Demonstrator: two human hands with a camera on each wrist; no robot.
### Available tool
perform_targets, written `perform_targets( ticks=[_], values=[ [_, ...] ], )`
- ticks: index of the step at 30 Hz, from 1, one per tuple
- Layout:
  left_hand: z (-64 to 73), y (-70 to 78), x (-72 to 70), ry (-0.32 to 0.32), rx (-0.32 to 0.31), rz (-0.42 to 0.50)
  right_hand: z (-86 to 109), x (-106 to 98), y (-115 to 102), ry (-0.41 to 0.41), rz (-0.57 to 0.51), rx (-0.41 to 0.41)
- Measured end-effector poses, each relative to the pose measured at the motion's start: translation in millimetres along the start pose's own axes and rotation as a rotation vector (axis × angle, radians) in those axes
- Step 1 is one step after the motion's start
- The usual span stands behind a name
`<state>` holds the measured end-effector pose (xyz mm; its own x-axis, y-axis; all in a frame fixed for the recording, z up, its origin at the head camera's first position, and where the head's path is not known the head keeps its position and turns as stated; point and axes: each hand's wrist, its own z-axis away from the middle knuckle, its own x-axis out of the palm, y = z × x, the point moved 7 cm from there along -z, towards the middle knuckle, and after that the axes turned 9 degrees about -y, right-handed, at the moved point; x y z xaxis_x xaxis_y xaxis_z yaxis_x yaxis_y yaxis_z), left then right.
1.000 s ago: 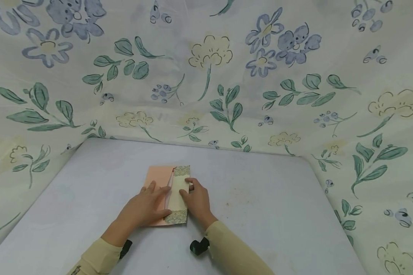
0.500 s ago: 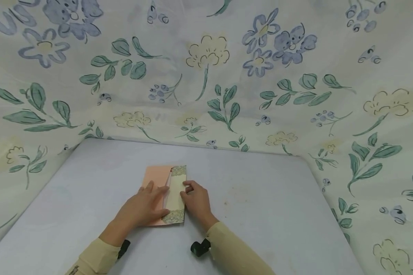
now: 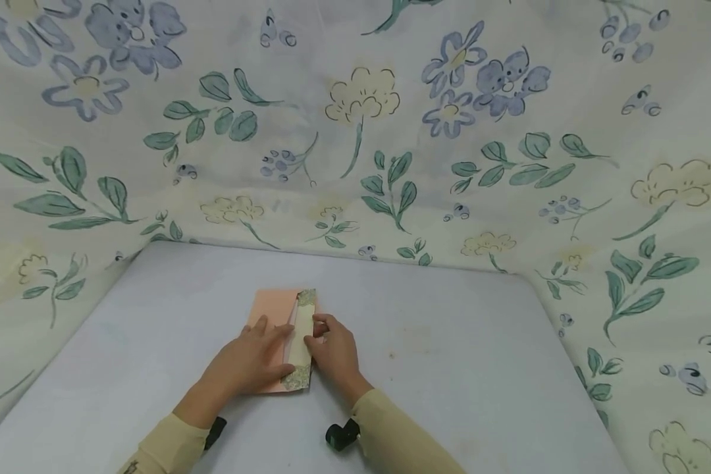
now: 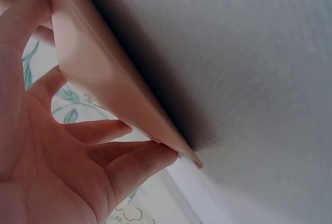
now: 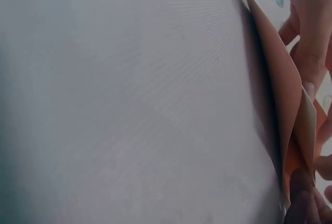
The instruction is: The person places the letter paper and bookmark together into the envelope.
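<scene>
A peach envelope [image 3: 271,304] lies on the white table, seen edge-on as smooth peach paper in the left wrist view. A cream card [image 3: 301,332] with speckled green-grey bands at both ends lies partly inside it, its left part covered. My left hand [image 3: 237,365] rests on the envelope with fingers spread, its thumb on the card's near band. Thumb and fingers of my right hand [image 3: 339,352] pinch the card's right edge. In the right wrist view, the card [image 5: 308,117] stands between peach layers [image 5: 277,58], and fingertips are partly hidden.
The white table [image 3: 450,355] stretches around the envelope, with faint brownish specks to the right. Floral cloth [image 3: 391,131] hangs behind the table and along both sides. Black wrist devices [image 3: 342,434] sit under both forearms.
The card's visible strip has become narrower as my right hand has shifted slightly left with it. A peach edge now shows right of the card's far end. My left hand has stayed in place.
</scene>
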<state>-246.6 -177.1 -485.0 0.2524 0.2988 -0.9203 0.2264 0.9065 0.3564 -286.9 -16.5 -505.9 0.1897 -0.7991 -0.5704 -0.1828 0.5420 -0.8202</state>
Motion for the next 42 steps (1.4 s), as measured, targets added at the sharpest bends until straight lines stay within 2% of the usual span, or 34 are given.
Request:
perform_targets(
  ticks=[2, 10, 28, 42],
  values=[
    [-0.1, -0.5, -0.5, 0.0, -0.006, -0.002, 0.9, -0.5, -0.9, -0.009, 0.003, -0.013],
    [-1.9, -2.9, 2.0, -0.016, -0.02, 0.013, 4.1, 6.1, -2.4, -0.13, -0.045, -0.023],
    [-1.1, -2.1, 2.2, 0.013, -0.009, 0.009, 1.5, 18.7, -11.7, -0.167, 0.03, -0.037],
    [0.4, -0.1, 0.0, 0.001, -0.014, 0.008, -1.2, 19.8, -11.2, -0.156, -0.063, -0.035]
  ],
)
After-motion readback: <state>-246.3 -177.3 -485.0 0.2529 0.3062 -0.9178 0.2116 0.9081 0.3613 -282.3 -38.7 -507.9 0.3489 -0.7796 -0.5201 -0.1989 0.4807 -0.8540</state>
